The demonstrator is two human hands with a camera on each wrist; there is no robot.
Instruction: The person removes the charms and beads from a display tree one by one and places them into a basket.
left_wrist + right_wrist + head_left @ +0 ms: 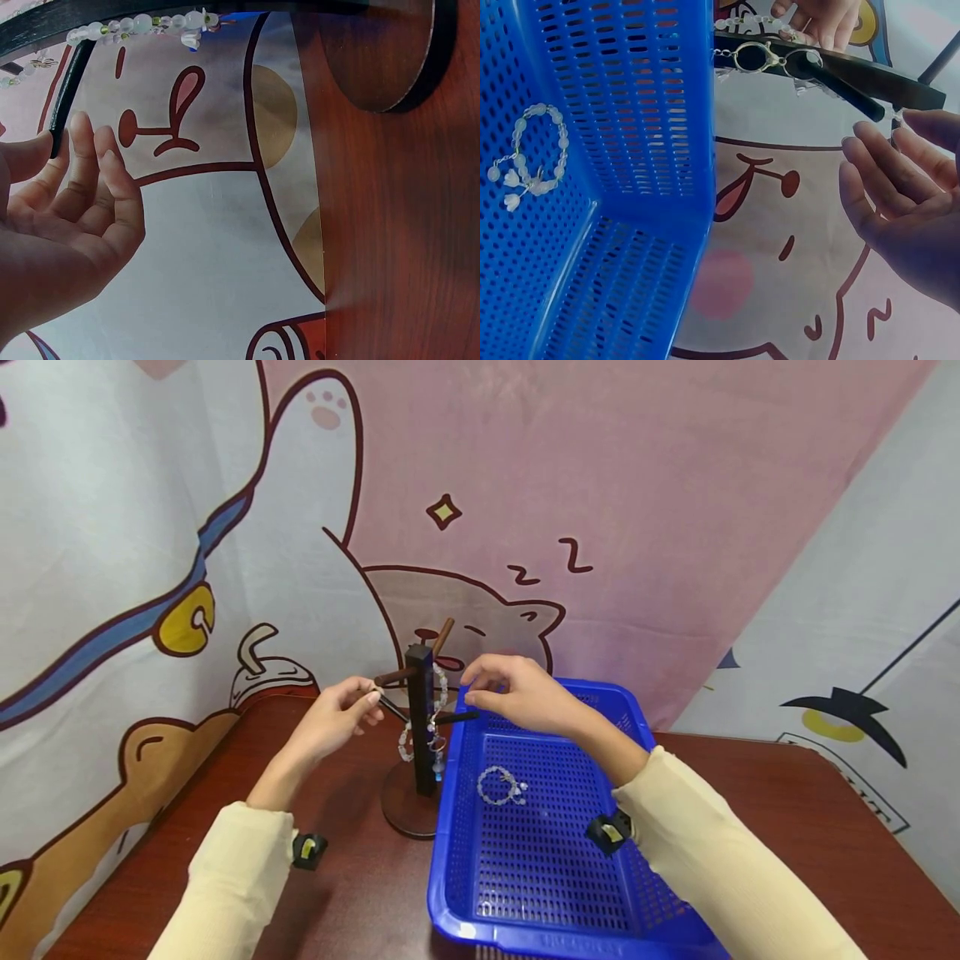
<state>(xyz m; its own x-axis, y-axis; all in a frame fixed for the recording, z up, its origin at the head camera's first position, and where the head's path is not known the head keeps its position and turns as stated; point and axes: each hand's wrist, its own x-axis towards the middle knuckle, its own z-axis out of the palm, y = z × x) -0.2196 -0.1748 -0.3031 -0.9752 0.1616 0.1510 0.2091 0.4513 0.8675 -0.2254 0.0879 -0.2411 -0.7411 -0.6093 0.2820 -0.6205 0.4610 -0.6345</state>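
Note:
A dark wooden stand [422,727] with several side pegs rises from a round base. My left hand [333,718] pinches the end of a peg at the stand's left between thumb and index finger; the left wrist view shows that peg [69,94] as black. A pale beaded bracelet [142,26] hangs near the peg's inner end. My right hand [517,693] is at the stand's right, fingers loosely bent with nothing visible between them. More beaded bracelets [441,689] hang on the stand, one with gold ring links [750,57].
A blue perforated plastic basket [444,868] stands just right of the stand. Inside it lies a beaded bracelet [498,787] with small charms. Beneath is a reddish-brown table [360,893], and a cartoon-printed cloth [675,485] covers the wall behind.

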